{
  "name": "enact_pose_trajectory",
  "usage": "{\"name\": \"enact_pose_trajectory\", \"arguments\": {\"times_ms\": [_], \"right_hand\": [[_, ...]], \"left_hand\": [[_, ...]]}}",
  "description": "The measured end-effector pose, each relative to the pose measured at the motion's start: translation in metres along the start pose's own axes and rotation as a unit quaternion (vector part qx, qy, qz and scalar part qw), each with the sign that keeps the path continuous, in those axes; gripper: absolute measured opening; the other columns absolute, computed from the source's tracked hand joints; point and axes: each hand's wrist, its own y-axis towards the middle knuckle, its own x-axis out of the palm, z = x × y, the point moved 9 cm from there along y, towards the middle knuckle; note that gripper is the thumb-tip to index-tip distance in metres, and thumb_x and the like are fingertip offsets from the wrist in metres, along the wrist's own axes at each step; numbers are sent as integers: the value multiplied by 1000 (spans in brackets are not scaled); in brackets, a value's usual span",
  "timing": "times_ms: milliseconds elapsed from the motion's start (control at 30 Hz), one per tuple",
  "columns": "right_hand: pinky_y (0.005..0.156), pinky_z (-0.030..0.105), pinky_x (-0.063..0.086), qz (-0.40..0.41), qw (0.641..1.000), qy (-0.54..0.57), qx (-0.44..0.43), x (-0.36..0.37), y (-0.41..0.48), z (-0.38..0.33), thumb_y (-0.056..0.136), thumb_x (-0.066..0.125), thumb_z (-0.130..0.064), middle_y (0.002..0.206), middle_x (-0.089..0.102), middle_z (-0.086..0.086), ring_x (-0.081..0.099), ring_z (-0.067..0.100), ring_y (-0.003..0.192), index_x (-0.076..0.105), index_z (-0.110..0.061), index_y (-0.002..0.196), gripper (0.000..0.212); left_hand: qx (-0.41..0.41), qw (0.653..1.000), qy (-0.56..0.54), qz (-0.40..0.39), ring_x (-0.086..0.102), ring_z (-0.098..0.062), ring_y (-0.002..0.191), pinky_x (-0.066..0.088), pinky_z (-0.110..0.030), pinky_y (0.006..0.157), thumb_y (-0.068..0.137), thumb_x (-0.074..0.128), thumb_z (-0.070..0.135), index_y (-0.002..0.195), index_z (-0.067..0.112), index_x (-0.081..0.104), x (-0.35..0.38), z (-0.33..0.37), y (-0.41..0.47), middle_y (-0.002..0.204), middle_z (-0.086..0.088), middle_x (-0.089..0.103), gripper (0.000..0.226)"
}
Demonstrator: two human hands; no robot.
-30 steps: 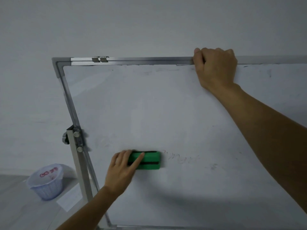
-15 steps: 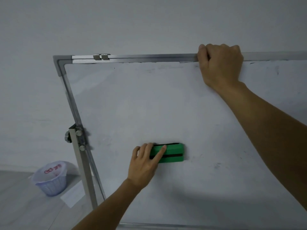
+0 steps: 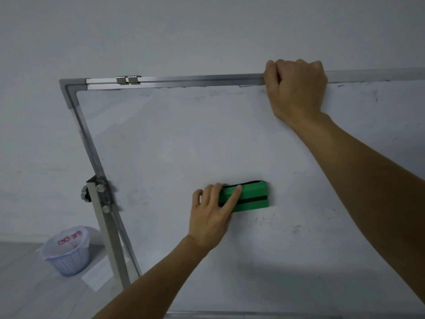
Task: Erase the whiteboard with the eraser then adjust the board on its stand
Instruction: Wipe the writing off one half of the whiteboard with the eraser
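The whiteboard (image 3: 174, 139) fills most of the view, tilted in its grey metal frame, with faint smudges left on its surface. A green eraser (image 3: 251, 196) with a black stripe lies flat against the board near the middle. My left hand (image 3: 212, 215) holds the eraser's left end, fingers curled over it. My right hand (image 3: 296, 90) grips the board's top edge, fingers wrapped over the frame. The stand's upright post (image 3: 108, 236) joins the board's left edge at a clamp (image 3: 97, 192) with knobs.
A white plastic basket (image 3: 67, 252) lined with a bag stands on the grey floor at the lower left, beside a sheet of paper (image 3: 95, 276). A plain wall lies behind the board. Two metal clips (image 3: 128, 79) sit on the top rail.
My left hand has slid the eraser to the right across the board, wiping away the faint writing there. My right hand has kept its grip on the top edge.
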Motion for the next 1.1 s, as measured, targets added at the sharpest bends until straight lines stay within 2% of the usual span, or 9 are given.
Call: {"name": "enact_pose_trajectory", "arguments": {"times_ms": [133, 233, 333, 433, 567, 700, 800, 933, 1100], "right_hand": [[70, 35, 29, 12, 1000, 6, -15, -2, 1, -3, 100, 26, -34, 58, 49, 7, 40, 24, 57, 50, -11, 64, 49], [70, 36, 31, 15, 1000, 8, -25, -2, 0, -7, 100, 26, -34, 60, 56, 9, 42, 25, 58, 55, -9, 66, 52], [70, 35, 30, 5, 999, 1, -47, -1, -1, -15, 101, 24, -35, 64, 59, 9, 43, 25, 61, 56, -10, 69, 51], [73, 35, 31, -33, 998, 16, -55, -1, 1, -3, 101, 27, -40, 67, 61, 10, 46, 27, 62, 57, -10, 71, 52], [82, 39, 35, -32, 999, -15, 3, -19, 3, 57, 101, 24, -47, 72, 65, 16, 50, 33, 65, 66, -6, 78, 63], [83, 42, 36, -38, 999, -33, 10, -32, 0, 85, 102, 23, -43, 78, 65, 22, 52, 37, 69, 63, -6, 79, 59], [81, 41, 36, -39, 999, -7, 3, -34, -2, 87, 102, 25, -42, 75, 64, 18, 49, 32, 65, 57, -12, 73, 53], [77, 39, 34, -20, 1000, -3, 5, -30, -1, 84, 102, 26, -41, 71, 63, 16, 42, 26, 62, 56, -13, 71, 52], [77, 38, 34, -10, 1000, 8, 20, -25, 0, 87, 102, 27, -39, 66, 60, 16, 38, 26, 59, 60, -6, 71, 56]], "left_hand": [[25, 998, 30, -48, 51, -33, 105, 39, -47, 87, 79, 66, 23, 136, 24, 48, 21, -23, -50, 118, -16, 56, 60], [11, 989, 71, -129, 57, -37, 102, 38, -47, 88, 79, 55, 22, 137, 26, 44, 39, -67, -129, 120, -15, 52, 60], [-7, 987, 65, -148, 57, -37, 101, 39, -47, 89, 79, 49, 19, 136, 27, 43, 35, -82, -139, 119, -14, 53, 58], [-15, 996, 38, -81, 54, -36, 103, 40, -47, 88, 80, 57, 22, 136, 25, 46, 15, -62, -81, 117, -17, 57, 57], [-11, 1000, 14, -2, 49, -33, 102, 39, -46, 88, 80, 64, 21, 134, 22, 53, -1, -10, -1, 114, -18, 58, 56], [42, 995, 6, -86, 49, -33, 103, 36, -45, 90, 68, 73, 12, 139, 24, 47, 38, 21, -47, 116, -17, 57, 76], [8, 990, 43, -136, 55, -38, 102, 36, -45, 90, 70, 66, 14, 140, 26, 40, 45, -31, -119, 119, -14, 51, 76], [-64, 991, 58, -98, 56, -40, 100, 41, -48, 88, 80, 48, 24, 137, 24, 41, 15, -81, -120, 117, -17, 54, 58], [-85, 995, 40, 14, 50, -37, 105, 41, -48, 91, 80, 64, 24, 135, 21, 48, 5, -20, -26, 116, -21, 56, 58]]}}
